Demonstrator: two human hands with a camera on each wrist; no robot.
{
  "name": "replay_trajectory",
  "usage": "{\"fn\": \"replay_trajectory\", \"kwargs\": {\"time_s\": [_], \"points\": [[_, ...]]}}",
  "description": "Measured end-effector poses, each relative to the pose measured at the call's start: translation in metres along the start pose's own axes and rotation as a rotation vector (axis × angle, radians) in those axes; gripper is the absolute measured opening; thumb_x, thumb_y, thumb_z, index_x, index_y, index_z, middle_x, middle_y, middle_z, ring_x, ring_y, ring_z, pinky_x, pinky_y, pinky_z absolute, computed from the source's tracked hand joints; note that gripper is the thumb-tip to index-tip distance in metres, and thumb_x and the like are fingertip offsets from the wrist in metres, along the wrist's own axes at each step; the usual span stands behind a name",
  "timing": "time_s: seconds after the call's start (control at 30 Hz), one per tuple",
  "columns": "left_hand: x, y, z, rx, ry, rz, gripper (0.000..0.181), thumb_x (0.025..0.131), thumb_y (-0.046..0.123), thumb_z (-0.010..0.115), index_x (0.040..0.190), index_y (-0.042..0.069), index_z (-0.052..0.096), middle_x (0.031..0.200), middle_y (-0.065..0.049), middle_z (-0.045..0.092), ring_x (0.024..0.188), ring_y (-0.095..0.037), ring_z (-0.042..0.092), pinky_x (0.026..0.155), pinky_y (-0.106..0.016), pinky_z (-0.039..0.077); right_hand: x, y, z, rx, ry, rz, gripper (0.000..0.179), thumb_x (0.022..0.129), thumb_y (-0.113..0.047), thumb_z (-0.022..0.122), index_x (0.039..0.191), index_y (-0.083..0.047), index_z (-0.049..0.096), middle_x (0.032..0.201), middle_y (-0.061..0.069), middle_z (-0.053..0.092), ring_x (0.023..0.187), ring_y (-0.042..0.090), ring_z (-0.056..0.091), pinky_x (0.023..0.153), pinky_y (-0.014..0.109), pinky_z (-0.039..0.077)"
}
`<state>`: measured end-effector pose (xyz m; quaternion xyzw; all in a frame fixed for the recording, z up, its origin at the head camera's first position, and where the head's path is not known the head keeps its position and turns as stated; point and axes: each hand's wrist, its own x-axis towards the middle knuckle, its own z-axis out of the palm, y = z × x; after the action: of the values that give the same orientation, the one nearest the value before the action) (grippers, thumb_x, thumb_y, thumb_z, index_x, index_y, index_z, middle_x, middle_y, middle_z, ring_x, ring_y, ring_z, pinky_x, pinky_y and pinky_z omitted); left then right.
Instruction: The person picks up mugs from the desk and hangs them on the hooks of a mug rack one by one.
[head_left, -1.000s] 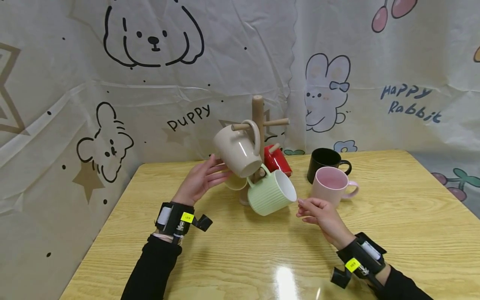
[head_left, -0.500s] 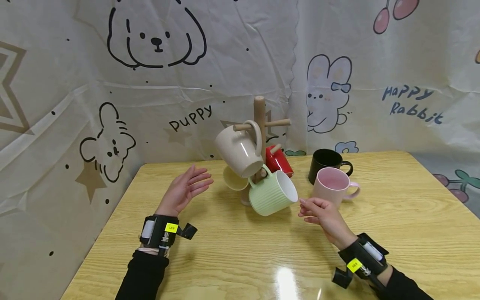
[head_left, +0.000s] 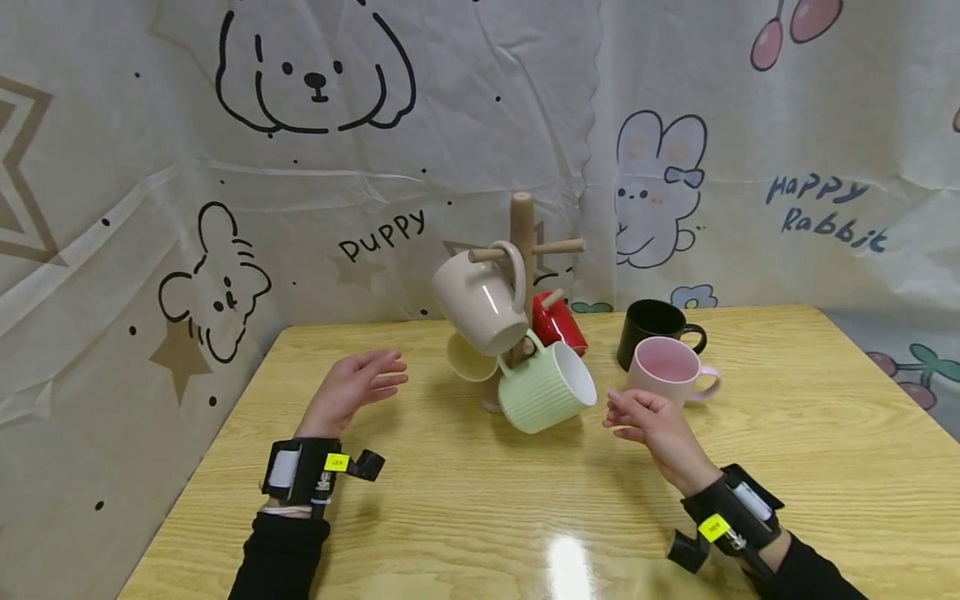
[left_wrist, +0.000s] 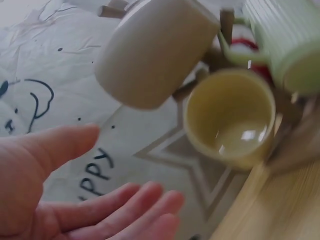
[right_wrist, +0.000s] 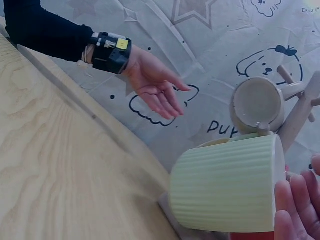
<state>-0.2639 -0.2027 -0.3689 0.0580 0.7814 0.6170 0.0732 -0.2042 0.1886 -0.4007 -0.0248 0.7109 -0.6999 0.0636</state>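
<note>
Left grip [head_left: 351,392] drawn back from beige mug [head_left: 478,302] hanging on rack [head_left: 522,218].

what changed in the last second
The left hand has drawn back from the beige mug, leftward and toward the person. The right hand shifted slightly right, away from the green mug. Neither holds anything now. Both mugs stayed hanging on the wooden rack; the pink mug and black mug stayed on the table.
</note>
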Motion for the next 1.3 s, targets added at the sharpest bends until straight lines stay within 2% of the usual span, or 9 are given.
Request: {"fn": "replay_trajectory", "kwargs": {"time_s": [0.13, 0.27, 0.37, 0.43, 0.5, 0.63, 0.87, 1.1, 1.3], "points": [[-0.005, 0.004, -0.007, 0.226, 0.003, 0.012, 0.058, 0.092, 0.041, 0.051, 0.130, -0.003, 0.045, 0.124, -0.025, 0.054, 0.106, -0.028, 0.061, 0.090, -0.037, 0.049, 0.002, -0.010, -0.006, 0.018, 0.050, -0.032, 0.022, 0.094, -0.033, 0.051, 0.080, -0.022, 0.064, 0.078, -0.011, 0.065, 0.076, 0.003, 0.064, 0.069, 0.020, 0.052], [-0.014, 0.009, -0.016, 0.577, -0.031, 0.026, 0.056, 0.090, 0.043, 0.054, 0.127, 0.000, 0.049, 0.116, -0.021, 0.060, 0.102, -0.031, 0.060, 0.084, -0.043, 0.049, 0.007, -0.025, -0.005, 0.041, 0.074, -0.103, 0.022, 0.094, -0.031, 0.052, 0.080, -0.020, 0.065, 0.077, -0.009, 0.066, 0.075, 0.004, 0.065, 0.068, 0.019, 0.053], [-0.023, 0.011, -0.018, 0.815, -0.127, 0.027, 0.056, 0.088, 0.043, 0.058, 0.123, 0.000, 0.053, 0.108, -0.018, 0.063, 0.096, -0.029, 0.061, 0.077, -0.041, 0.050, 0.012, -0.041, -0.001, 0.001, 0.073, -0.190, 0.020, 0.093, -0.028, 0.053, 0.080, -0.021, 0.065, 0.078, -0.009, 0.066, 0.075, 0.004, 0.065, 0.068, 0.019, 0.053], [-0.026, 0.011, -0.017, 0.883, -0.214, 0.027, 0.055, 0.087, 0.040, 0.059, 0.121, -0.002, 0.054, 0.106, -0.018, 0.064, 0.094, -0.028, 0.061, 0.075, -0.040, 0.050, 0.016, -0.055, 0.002, -0.086, 0.091, -0.254, 0.017, 0.093, -0.029, 0.054, 0.084, -0.019, 0.065, 0.079, -0.009, 0.066, 0.076, 0.004, 0.065, 0.068, 0.019, 0.053], [-0.027, 0.010, -0.015, 0.912, -0.273, 0.022, 0.054, 0.086, 0.039, 0.061, 0.119, -0.003, 0.054, 0.104, -0.017, 0.064, 0.091, -0.027, 0.062, 0.073, -0.038, 0.050, 0.021, -0.070, 0.006, -0.187, 0.113, -0.304, 0.019, 0.091, -0.031, 0.056, 0.091, -0.014, 0.065, 0.082, -0.008, 0.065, 0.080, 0.006, 0.064, 0.070, 0.020, 0.052], [-0.026, 0.009, -0.012, 0.951, -0.286, 0.021, 0.052, 0.086, 0.037, 0.061, 0.117, -0.004, 0.055, 0.101, -0.017, 0.065, 0.086, -0.025, 0.063, 0.070, -0.037, 0.050, 0.035, -0.099, 0.015, -0.375, 0.179, -0.362, 0.037, 0.087, -0.037, 0.061, 0.109, -0.007, 0.062, 0.096, -0.001, 0.065, 0.090, 0.010, 0.060, 0.078, 0.023, 0.050], [-0.025, 0.009, -0.010, 0.951, -0.290, 0.010, 0.051, 0.087, 0.036, 0.060, 0.119, -0.003, 0.055, 0.101, -0.016, 0.065, 0.087, -0.024, 0.063, 0.071, -0.037, 0.050, 0.064, -0.126, 0.022, -0.479, 0.238, -0.487, 0.054, 0.083, -0.027, 0.068, 0.130, -0.008, 0.051, 0.125, 0.013, 0.058, 0.115, 0.023, 0.054, 0.097, 0.036, 0.044], [-0.026, 0.010, -0.005, 0.954, -0.297, 0.009, 0.049, 0.087, 0.034, 0.061, 0.118, -0.003, 0.055, 0.100, -0.014, 0.066, 0.083, -0.021, 0.062, 0.069, -0.035, 0.050, 0.081, -0.132, 0.031, -0.783, 0.351, -0.772, 0.037, 0.081, -0.019, 0.070, 0.111, 0.001, 0.062, 0.101, 0.019, 0.065, 0.093, 0.030, 0.063, 0.081, 0.041, 0.052], [-0.026, 0.009, -0.002, 0.948, -0.300, 0.004, 0.048, 0.086, 0.033, 0.062, 0.118, -0.003, 0.055, 0.099, -0.014, 0.066, 0.082, -0.021, 0.062, 0.068, -0.035, 0.050, 0.088, -0.136, 0.036, -0.796, 0.422, -0.778, 0.028, 0.081, -0.021, 0.070, 0.098, 0.002, 0.067, 0.091, 0.018, 0.068, 0.086, 0.029, 0.064, 0.077, 0.039, 0.050]]}}
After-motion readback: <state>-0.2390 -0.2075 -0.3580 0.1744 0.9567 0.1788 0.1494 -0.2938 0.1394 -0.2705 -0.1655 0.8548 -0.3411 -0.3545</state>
